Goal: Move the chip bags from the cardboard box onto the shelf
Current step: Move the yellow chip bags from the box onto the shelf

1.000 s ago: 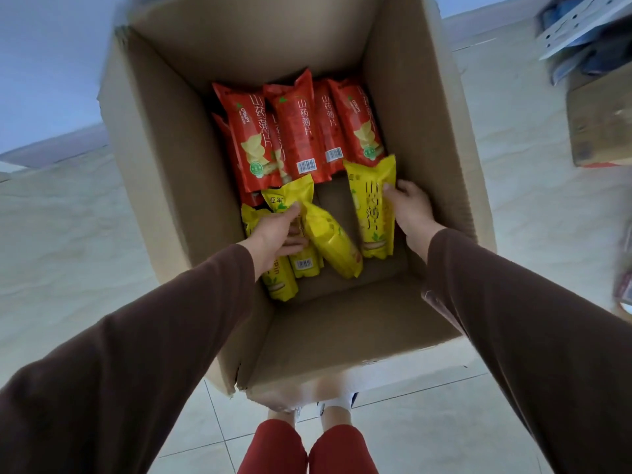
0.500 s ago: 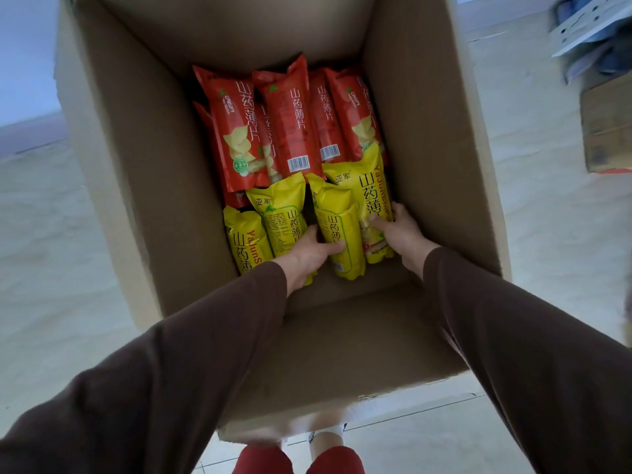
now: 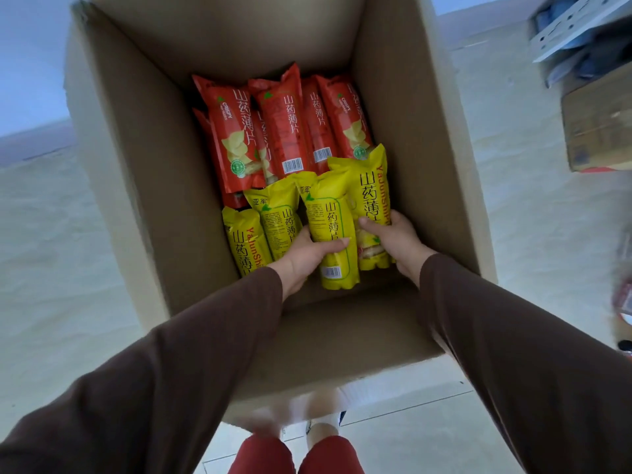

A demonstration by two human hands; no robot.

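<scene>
Hands inside cardboard box [image 3: 164, 172], frame centre: my left hand [image 3: 302, 256] grips one yellow bag [image 3: 330, 234], my right hand [image 3: 396, 239] another [image 3: 371, 200].

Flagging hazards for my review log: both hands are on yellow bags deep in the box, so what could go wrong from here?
The left hand spans two yellow bags; one may slip on the lift. The right hand squeezes its bag, possibly crushing chips. Rising bags could snag the red bags they overlap.
</scene>
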